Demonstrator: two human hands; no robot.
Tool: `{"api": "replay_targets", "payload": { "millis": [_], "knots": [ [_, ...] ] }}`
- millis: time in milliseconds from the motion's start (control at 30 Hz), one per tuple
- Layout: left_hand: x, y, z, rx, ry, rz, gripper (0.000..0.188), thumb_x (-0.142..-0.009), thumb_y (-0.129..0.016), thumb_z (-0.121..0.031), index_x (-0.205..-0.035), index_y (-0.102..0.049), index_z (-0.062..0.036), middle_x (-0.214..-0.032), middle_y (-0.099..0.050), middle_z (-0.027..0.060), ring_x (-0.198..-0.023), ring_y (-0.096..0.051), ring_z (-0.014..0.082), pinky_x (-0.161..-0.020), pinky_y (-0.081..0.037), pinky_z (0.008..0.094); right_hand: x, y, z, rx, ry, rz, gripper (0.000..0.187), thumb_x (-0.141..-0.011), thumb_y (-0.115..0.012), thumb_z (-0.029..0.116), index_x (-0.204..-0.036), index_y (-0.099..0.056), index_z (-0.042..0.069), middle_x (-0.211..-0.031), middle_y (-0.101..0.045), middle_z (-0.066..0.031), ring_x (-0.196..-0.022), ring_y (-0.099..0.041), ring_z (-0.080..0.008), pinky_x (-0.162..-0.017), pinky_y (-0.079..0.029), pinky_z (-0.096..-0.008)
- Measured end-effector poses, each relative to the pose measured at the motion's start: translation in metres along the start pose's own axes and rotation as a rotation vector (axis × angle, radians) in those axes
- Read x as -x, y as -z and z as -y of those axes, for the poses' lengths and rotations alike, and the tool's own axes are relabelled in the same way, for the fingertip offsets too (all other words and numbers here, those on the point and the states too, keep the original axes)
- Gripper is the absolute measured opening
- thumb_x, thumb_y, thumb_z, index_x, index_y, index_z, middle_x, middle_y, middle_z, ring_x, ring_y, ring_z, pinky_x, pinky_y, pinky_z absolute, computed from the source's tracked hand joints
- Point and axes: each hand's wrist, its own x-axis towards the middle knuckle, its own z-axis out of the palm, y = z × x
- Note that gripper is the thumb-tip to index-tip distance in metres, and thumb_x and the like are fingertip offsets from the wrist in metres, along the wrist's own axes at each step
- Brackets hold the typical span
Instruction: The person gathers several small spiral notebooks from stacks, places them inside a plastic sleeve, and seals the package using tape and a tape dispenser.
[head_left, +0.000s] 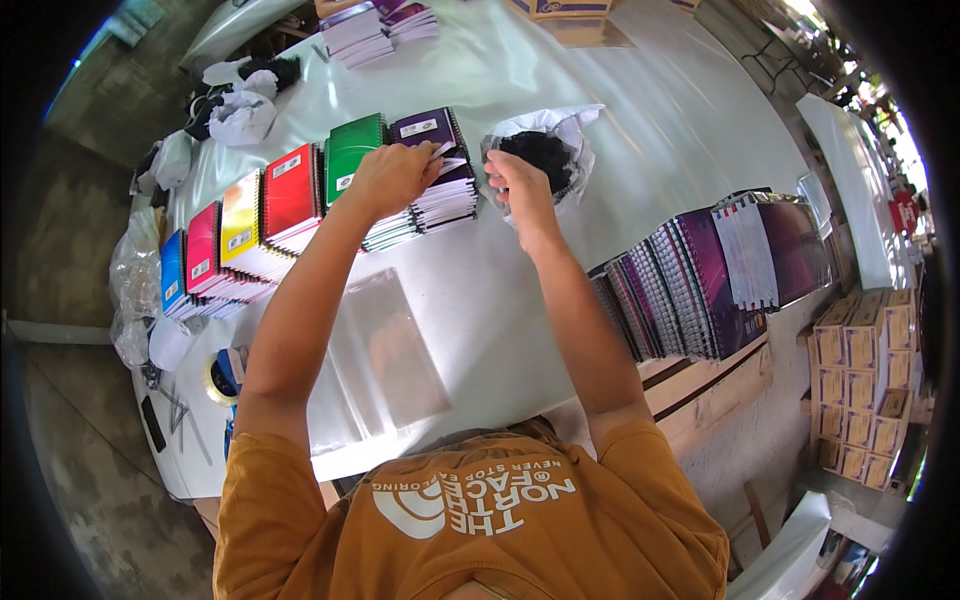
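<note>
Stacks of spiral notebooks run in a row across the table: blue (173, 270), pink (204, 248), yellow (241, 218), red (291, 190), green (352, 150) and dark purple (420, 128). My left hand (393, 178) is closed over the front part of the purple stack, fingertips at its white-edged right side; what they pinch is hidden. Just right of that stack, my right hand (522, 192) has its fingers curled together beside an open clear plastic bag (585, 140) of black coil-like pieces (540, 152). Whatever lies between those fingers is too small to tell.
A long row of purple spiral notebooks (690, 275) stands at the table's right edge. A clear plastic sheet (385, 350) lies in front of me. Tape roll (217, 382) at left, more notebooks (358, 38) at the back. Stacked cartons (862, 385) stand beyond the right side.
</note>
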Motion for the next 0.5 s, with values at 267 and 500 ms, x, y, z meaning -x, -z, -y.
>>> {"api": "replay_targets", "payload": {
  "millis": [267,500],
  "knots": [
    [0.028,0.001,-0.039,0.029,-0.197,-0.29,0.028,-0.082,-0.064,-0.018,-0.107,-0.06,-0.0066,-0.093,-0.066,0.0109,-0.081,-0.065,0.0271,-0.069,-0.052,0.0379,-0.031,-0.007,0.002,-0.342,-0.284,0.288,0.045,-0.082,-0.066,0.035,-0.108,-0.058,-0.001,-0.096,-0.06,-0.0103,-0.092,-0.06,-0.0219,-0.084,-0.048,-0.0426],
    [0.045,-0.008,-0.043,0.052,-0.129,-0.502,0.037,-0.081,-0.065,-0.017,-0.117,-0.059,-0.0107,-0.115,-0.062,0.006,-0.108,-0.059,0.0254,-0.086,-0.05,0.0372,-0.015,-0.011,0.015,-0.446,-0.29,0.247,0.028,-0.085,-0.064,0.023,-0.106,-0.059,0.005,-0.099,-0.061,-0.0072,-0.092,-0.059,-0.0184,-0.082,-0.048,-0.0389]
  ]
}}
